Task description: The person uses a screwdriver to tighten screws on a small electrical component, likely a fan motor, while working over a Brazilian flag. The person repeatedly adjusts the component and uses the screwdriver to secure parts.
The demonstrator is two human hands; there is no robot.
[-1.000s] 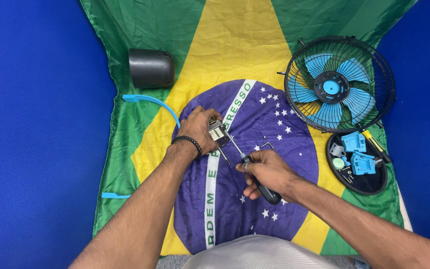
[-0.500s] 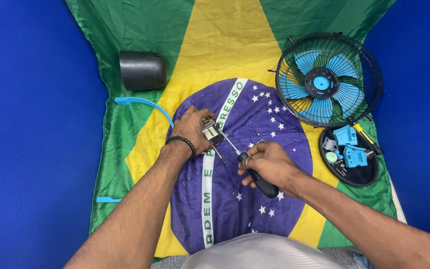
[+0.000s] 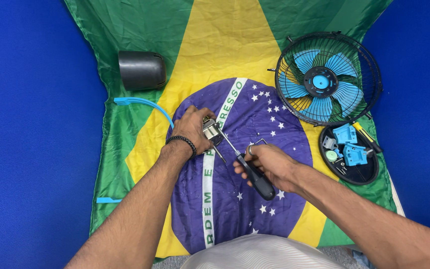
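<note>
Several parts: were seen laid out apart on the cloth, so the fan was judged well into being taken to pieces; the work on the motor was judged unfinished
Flag cloth (image 3: 125, 164): was spread green, yellow and dark blue over a blue surface; everything was laid on it
Fan cage (image 3: 328, 78): was laid at the upper right, black wire with blue blades seen inside it; it was well apart from both hands
Black housing (image 3: 142, 69): was set down at the upper left, separated from the rest
Base tray (image 3: 349, 160): was placed just below the cage; small blue and grey pieces were gathered in it
Blue curved strip (image 3: 145, 104): was left near the left wrist, not touched
Left hand (image 3: 192, 130): was closed around a small metal motor (image 3: 211, 130), held just above the cloth's centre
Right hand (image 3: 269, 164): was wrapped shut on the black handle of a screwdriver (image 3: 255, 178); its shaft was pointed up-left with the tip at the motor; whether a screw was engaged could not be told
</note>
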